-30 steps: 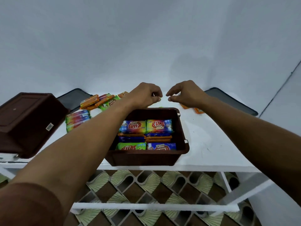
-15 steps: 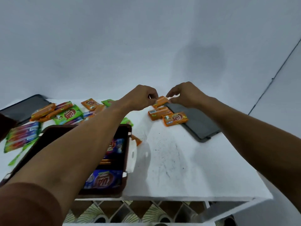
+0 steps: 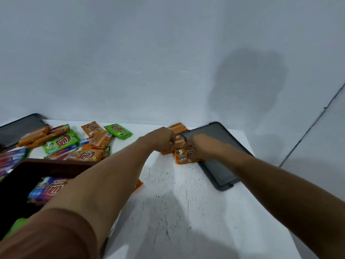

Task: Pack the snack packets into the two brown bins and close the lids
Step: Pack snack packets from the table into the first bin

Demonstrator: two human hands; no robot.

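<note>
Both my hands are down on a small cluster of orange snack packets (image 3: 182,158) at the back of the white table, next to a dark grey lid (image 3: 220,165). My left hand (image 3: 161,140) is curled and grips one orange packet. My right hand (image 3: 197,147) pinches another orange packet lying partly on the lid's edge. An open brown bin (image 3: 46,166) at the lower left holds blue and green packets. More orange and green packets (image 3: 61,142) lie in a loose heap behind the bin.
The white table (image 3: 186,212) ends at a front and right edge near a grey wall. A second dark lid (image 3: 16,128) lies at the far left back. One orange packet corner (image 3: 139,184) shows under my left forearm.
The view swung right and the bin slid to the lower left. Both hands dropped from above the table onto the orange packets and took hold of them.
</note>
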